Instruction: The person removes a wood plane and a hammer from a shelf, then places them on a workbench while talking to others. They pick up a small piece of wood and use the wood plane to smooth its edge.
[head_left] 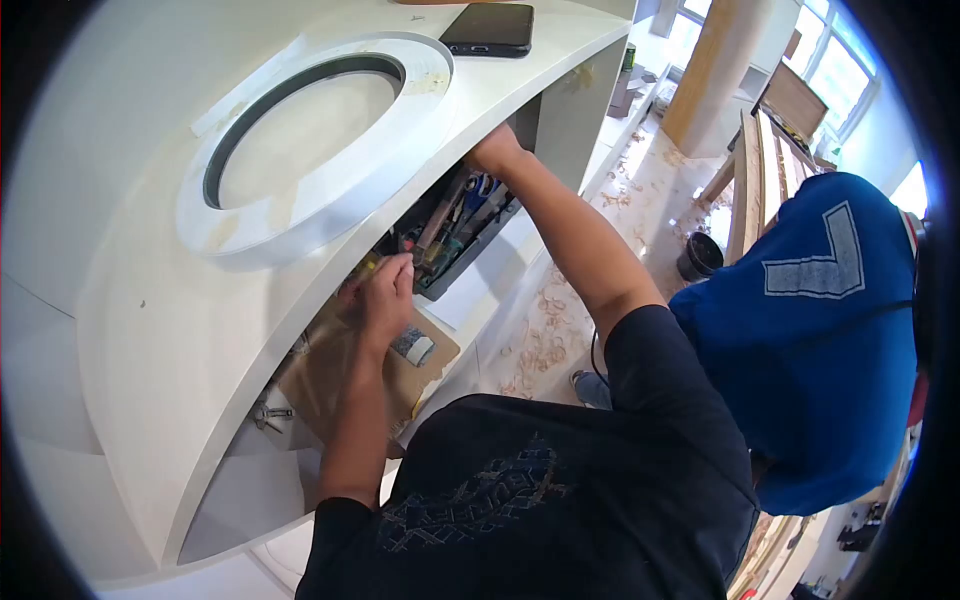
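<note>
A dark tool tray (455,255) crowded with hand tools sits on the shelf under the white counter (215,310). My left hand (385,300) is at the tray's near end, its fingers bent and close together. Their tips are among the tools, and what they hold, if anything, is hidden. My right hand (494,152) reaches under the counter's edge at the tray's far end; its fingers are out of sight. Among the tools are a long brownish bar (440,215) and something blue and white (480,190).
On the counter lie a large white ring (330,225) and a black phone (490,30). Brown cardboard (330,365) and metal fittings (270,412) lie on the shelf. A person in blue (820,330) stands at right, near a wooden bench (745,190) and a black bucket (700,256). Shavings (545,345) litter the floor.
</note>
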